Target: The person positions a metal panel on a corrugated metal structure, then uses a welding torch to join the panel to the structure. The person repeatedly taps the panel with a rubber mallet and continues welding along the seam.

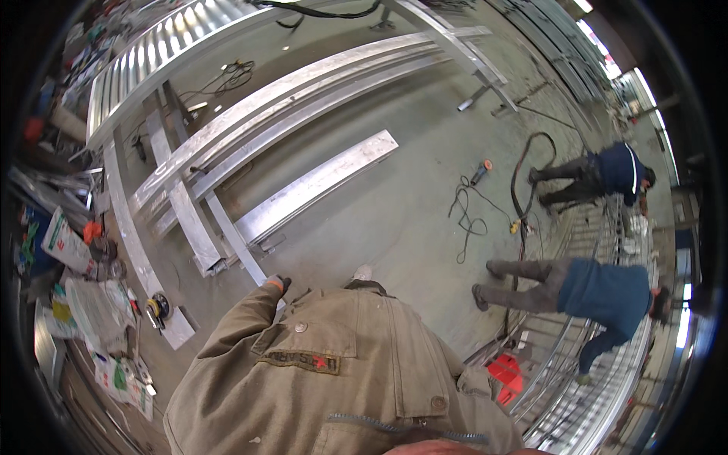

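Observation:
My left hand [278, 283], in a dark glove with an orange cuff, is closed on the near end of a narrow silver metal bar [231, 227]. That bar slants away from me toward a set of long metal beams [303, 80]. Close to it, a shorter wide metal channel [318, 186] lies at an angle, and a square metal tube [193, 224] shows its open end. My fingers are small and partly hidden in this view. My right hand does not show; the brown jacket [334, 371] fills the lower middle.
Two people, one in a teal top [607, 299] and one in a dark blue jacket [618, 168], bend over a metal frame at right. An angle grinder [481, 172] with a trailing cord lies on the floor. Another power tool [158, 307] rests on a plate beside white sacks [102, 315].

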The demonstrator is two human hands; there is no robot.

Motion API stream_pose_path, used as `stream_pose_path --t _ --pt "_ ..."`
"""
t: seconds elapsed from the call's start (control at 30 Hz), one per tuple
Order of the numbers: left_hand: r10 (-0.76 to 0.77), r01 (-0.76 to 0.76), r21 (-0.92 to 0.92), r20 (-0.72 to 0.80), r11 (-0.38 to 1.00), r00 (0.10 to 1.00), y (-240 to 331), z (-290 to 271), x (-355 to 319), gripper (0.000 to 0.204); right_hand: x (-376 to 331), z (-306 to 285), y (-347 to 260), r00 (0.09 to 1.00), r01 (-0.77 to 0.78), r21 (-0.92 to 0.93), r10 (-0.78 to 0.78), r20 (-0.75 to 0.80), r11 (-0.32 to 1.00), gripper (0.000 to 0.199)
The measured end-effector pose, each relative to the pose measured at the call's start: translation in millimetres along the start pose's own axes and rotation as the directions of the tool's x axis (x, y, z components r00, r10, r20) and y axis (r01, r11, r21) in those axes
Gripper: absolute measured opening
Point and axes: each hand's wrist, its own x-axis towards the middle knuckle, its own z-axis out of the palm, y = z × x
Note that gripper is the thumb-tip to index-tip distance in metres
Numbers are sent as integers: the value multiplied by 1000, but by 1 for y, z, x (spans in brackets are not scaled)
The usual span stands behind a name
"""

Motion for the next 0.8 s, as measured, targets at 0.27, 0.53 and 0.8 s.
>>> stream_pose_path --t 0.27,0.53,0.8 --pt "-257 197 -516 -46 833 965 21 22 -8 66 91 -112 -333 997 70 -261 -76 -15 963 76" --pt "-187 130 -533 -53 836 981 79 -22 86 62 123 -91 -571 965 214 -225 -242 -103 950 35" --pt "-259 -5 -762 -226 648 939 92 -199 188 58 98 -60 -638 957 248 -370 -285 -47 895 38"
